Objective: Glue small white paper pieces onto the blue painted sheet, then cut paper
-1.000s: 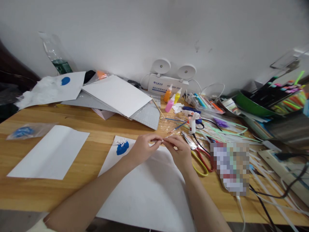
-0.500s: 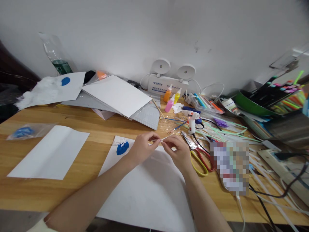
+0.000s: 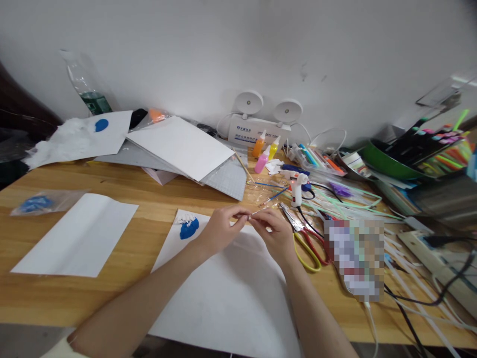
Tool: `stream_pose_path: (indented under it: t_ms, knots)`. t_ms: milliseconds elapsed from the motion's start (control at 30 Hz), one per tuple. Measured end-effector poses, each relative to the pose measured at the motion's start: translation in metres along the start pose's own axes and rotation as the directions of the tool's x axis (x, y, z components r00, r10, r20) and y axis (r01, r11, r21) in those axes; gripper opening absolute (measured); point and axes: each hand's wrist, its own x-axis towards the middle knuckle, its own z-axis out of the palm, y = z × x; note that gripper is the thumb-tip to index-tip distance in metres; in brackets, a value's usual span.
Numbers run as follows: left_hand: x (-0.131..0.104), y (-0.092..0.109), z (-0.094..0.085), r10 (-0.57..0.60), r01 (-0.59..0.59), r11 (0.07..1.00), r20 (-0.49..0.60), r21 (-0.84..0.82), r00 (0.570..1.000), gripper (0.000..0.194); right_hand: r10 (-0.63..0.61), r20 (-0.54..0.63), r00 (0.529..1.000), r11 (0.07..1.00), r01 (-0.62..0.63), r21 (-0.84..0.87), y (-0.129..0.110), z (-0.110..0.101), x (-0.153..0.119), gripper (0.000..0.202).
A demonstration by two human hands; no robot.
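Over the far part of a large white sheet (image 3: 223, 298), my left hand (image 3: 223, 228) and my right hand (image 3: 274, 231) meet fingertip to fingertip. Both are closed in a pinch on something small and whitish, too small to name. A blue patch (image 3: 189, 228) with white crumbly bits along its top lies at the sheet's far left corner. Red and yellow handled scissors (image 3: 307, 243) rest just right of my right hand. Behind them stands a white glue gun (image 3: 297, 189) with a small red light.
A blank paper (image 3: 78, 238) and a bag of blue material (image 3: 36, 203) lie left. Stacked boards (image 3: 182, 146), small paint bottles (image 3: 263, 159) and a twin-lamp unit (image 3: 260, 130) are behind. Cables, a pixelated object (image 3: 356, 258) and a green bowl (image 3: 382, 161) of pens crowd the right.
My hands keep nearly the same place, with the left fingers shifted very slightly. Nothing else has visibly moved.
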Motion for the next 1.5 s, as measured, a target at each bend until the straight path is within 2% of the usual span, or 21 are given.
stream_pose_path:
  t_ms: [233,533,800,1000,1200,1300,1500]
  knots:
    - [0.0014,0.0004,-0.0003,-0.064,0.066,0.993,0.016,-0.097,0.998,0.018,0.024,-0.036,0.999,1.000,-0.024,-0.016,-0.0021,0.0004,-0.0003,0.008]
    - [0.0013,-0.0009,-0.0009,-0.150,0.172,0.951,0.103,-0.257,0.983,0.020,0.023,-0.104,0.994,0.998,-0.028,-0.047,-0.0014,0.0008,-0.0016,0.007]
    - [0.0018,-0.0041,-0.0006,-0.137,0.151,0.962,0.076,-0.226,0.988,0.022,-0.014,-0.172,0.985,0.996,-0.001,-0.092,-0.0014,0.0026,-0.0019,0.007]
    - [0.0035,-0.0039,0.0011,-0.219,0.239,0.929,0.102,-0.281,0.970,0.024,-0.132,-0.204,0.970,0.987,0.109,-0.119,0.0006,0.0047,-0.0025,0.015]
    - [0.0040,-0.0063,0.0020,-0.210,0.235,0.922,0.111,-0.307,0.971,0.022,-0.251,-0.227,0.941,0.963,0.218,-0.160,-0.0016,0.0075,-0.0028,0.018]
    - [0.0036,-0.0063,0.0016,-0.198,0.222,0.926,0.106,-0.306,0.974,0.022,-0.220,-0.225,0.949,0.970,0.188,-0.157,-0.0015,0.0081,-0.0027,0.014]
    - [0.0041,-0.0052,-0.0004,-0.184,0.187,0.954,0.034,-0.234,0.982,0.019,-0.046,-0.143,0.989,0.998,0.039,-0.055,-0.0018,0.0060,-0.0017,0.008]
